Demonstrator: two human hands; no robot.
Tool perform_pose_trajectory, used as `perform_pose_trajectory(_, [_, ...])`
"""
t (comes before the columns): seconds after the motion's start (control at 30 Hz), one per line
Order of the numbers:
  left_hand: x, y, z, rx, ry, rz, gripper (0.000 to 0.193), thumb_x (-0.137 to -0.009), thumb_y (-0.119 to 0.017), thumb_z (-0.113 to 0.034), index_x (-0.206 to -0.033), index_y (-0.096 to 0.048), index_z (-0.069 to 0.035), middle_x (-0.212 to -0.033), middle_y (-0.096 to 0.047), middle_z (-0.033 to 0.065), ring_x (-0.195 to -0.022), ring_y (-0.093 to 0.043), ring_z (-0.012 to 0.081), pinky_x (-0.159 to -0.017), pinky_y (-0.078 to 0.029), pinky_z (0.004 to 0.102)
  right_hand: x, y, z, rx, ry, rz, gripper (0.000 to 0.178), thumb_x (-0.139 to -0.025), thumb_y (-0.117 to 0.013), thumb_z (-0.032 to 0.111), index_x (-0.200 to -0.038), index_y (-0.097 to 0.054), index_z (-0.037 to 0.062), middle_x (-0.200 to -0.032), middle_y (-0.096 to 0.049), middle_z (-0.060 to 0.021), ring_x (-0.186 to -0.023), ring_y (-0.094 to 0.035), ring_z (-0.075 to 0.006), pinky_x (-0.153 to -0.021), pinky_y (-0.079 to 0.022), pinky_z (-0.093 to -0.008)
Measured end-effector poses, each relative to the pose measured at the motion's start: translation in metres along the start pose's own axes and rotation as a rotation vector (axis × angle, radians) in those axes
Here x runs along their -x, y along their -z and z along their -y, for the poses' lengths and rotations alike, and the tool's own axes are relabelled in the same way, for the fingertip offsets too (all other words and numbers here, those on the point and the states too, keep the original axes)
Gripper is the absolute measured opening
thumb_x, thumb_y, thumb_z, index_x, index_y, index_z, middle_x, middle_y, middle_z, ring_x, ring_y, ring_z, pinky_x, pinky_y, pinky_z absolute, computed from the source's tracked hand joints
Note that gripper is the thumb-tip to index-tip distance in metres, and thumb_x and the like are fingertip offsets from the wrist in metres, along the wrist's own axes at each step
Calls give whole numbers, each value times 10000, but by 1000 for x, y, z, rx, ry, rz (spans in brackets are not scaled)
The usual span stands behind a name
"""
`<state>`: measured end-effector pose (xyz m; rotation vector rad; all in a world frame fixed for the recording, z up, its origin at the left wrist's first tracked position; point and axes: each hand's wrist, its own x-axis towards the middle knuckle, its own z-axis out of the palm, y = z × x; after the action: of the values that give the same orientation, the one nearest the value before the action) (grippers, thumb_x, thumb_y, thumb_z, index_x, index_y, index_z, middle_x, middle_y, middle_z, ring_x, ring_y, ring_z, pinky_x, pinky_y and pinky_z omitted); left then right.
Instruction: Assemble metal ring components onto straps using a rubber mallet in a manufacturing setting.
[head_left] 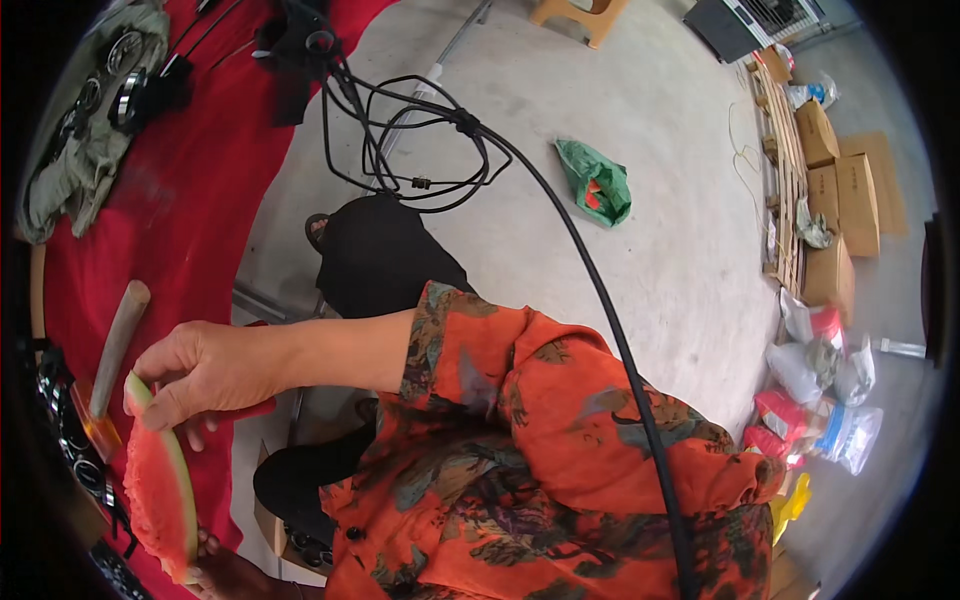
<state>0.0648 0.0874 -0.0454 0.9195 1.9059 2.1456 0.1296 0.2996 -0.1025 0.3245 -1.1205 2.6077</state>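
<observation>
A long slice of watermelon (165, 485), red flesh with a pale green rind, is held up over the red-covered table between my two hands. My right hand (205, 375) closes on its upper end, thumb on the near face, the other fingers partly behind it. At the lower end my left hand (228, 573) grips the rind, partly hidden and cut by the picture's lower edge. A wooden rod (118, 345), like a handle, lies on the table beside the slice. Next to it is an orange piece (97, 430) that I cannot make out.
On the red cloth (185, 240) lie a grey-green cloth (95, 150) with metal rings and dark cables. A black cable (590, 270) hangs across the view. A green bag (597, 185) with red bits sits on the floor; cardboard boxes (835, 200) and a wooden pallet (782, 170) stand right.
</observation>
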Motion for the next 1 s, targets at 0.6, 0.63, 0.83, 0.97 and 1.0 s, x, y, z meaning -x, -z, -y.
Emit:
perform_pose_trajectory(0.6, [-6,5,-4,-2,-26,33,161,-828,-599,-179,-927,-622,-53,-898,-629,80,-645,-563,148,-566,-450,251,-10,-4,-1,71,-3,25,207,-869,-579,176,-999,-560,16,-816,-625,-58,-657,-620,-108,-534,-457,-220])
perform_pose_trajectory(0.63, [-9,11,-5,-1,-23,97,180,-840,-596,-167,-978,-604,-51,-898,-630,108,-636,-572,153,-536,-476,253,-11,-5,-1,71,-14,57,207,-869,-579,176,-999,-560,16,-816,-625,-58,-657,-620,-108,-534,-457,-220])
perform_pose_trajectory(0.83, [18,46,20,13,112,-188,488,-849,-601,-245,-1177,-403,58,-856,-607,192,-585,-612,240,-468,-523,323,-9,-2,-10,81,-179,-53,348,-885,-579,183,-1157,-518,-26,-963,-614,-82,-756,-592,-113,-621,-487,-231])
perform_pose_trajectory(0.97, [18,35,10,42,109,-42,563,-811,-666,-337,-1109,-400,61,-846,-594,184,-536,-601,231,-464,-519,312,0,-1,-1,126,-145,-98,434,-858,-611,247,-1152,-503,-54,-1016,-592,-119,-797,-597,-170,-622,-499,-277])
perform_pose_trajectory(1.0, [18,30,5,59,118,-60,572,-799,-680,-347,-1097,-404,57,-852,-594,183,-542,-603,229,-463,-517,310,1,-6,-3,128,-100,-112,411,-867,-588,220,-1164,-504,-51,-992,-602,-114,-789,-596,-152,-627,-490,-259])
